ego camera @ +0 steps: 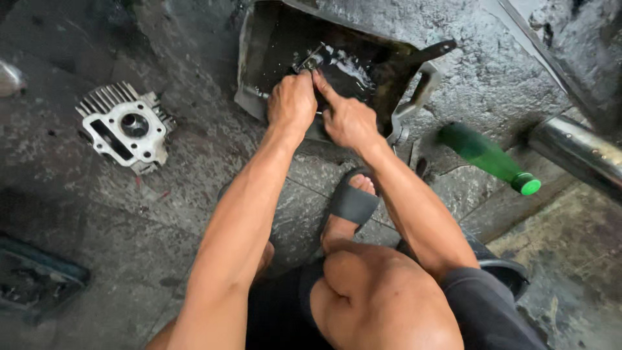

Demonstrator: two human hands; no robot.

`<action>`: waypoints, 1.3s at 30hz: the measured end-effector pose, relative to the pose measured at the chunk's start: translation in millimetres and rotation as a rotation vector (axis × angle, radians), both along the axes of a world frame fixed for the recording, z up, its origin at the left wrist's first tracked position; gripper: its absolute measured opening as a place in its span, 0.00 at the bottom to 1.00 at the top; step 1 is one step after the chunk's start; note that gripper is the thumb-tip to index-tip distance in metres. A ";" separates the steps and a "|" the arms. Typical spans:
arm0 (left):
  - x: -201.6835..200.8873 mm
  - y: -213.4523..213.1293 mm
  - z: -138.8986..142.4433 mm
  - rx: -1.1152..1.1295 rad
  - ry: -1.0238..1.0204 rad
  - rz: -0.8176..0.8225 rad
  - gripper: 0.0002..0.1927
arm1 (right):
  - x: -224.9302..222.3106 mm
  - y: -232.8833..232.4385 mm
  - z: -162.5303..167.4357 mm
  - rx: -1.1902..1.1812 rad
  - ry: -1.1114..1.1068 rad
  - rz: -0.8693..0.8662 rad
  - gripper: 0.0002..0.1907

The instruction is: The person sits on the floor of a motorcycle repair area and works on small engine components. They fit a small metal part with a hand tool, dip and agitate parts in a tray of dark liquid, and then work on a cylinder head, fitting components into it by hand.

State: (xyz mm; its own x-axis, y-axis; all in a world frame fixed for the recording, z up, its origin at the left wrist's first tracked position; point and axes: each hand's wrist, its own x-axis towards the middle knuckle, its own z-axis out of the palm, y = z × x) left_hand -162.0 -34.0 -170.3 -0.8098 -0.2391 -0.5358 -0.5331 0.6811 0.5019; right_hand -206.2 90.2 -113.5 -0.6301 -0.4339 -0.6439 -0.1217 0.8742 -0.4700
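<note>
A dark metal tray (pixel 259 45) with black oily liquid lies on the stone floor in front of me. Both my hands reach into it. My left hand (pixel 293 102) is closed, its fingers down at a small metal part (pixel 311 62) lying in the liquid. My right hand (pixel 346 116) is beside it, index finger stretched out and touching the same part. What my left hand's fingers grip is hidden under the knuckles.
A silver finned engine cylinder head (pixel 126 126) lies on the floor at the left. A green bottle (pixel 487 157) lies at the right, near a chrome pipe (pixel 580 152). My sandalled foot (pixel 350 204) and knee are below the tray. A dark object (pixel 32 279) is at far left.
</note>
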 end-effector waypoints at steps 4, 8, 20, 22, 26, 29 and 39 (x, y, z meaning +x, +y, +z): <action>-0.9 0.3 1.6 -0.017 -0.007 -0.034 0.15 | 3.9 3.3 -4.4 -0.420 0.130 -0.027 0.35; -4.9 0.7 7.7 -0.013 0.068 -0.007 0.16 | 5.3 5.7 -2.9 -0.285 0.050 -0.041 0.40; -22.0 -13.1 4.3 0.183 -0.036 0.064 0.17 | -1.1 -1.3 10.7 -0.005 -0.027 -0.023 0.38; -26.1 -13.7 5.8 0.167 0.011 0.081 0.15 | -1.6 0.0 8.0 -0.110 0.047 -0.039 0.38; -31.1 -11.5 12.9 0.080 0.053 0.053 0.13 | -9.1 -0.6 6.1 -0.126 0.059 -0.068 0.39; -34.2 -14.2 16.8 0.016 0.009 0.006 0.12 | -12.1 -5.5 4.8 0.028 0.023 0.018 0.47; -25.5 -18.0 4.4 -0.057 0.037 -0.106 0.12 | -4.9 -6.3 0.8 -0.051 0.051 -0.002 0.41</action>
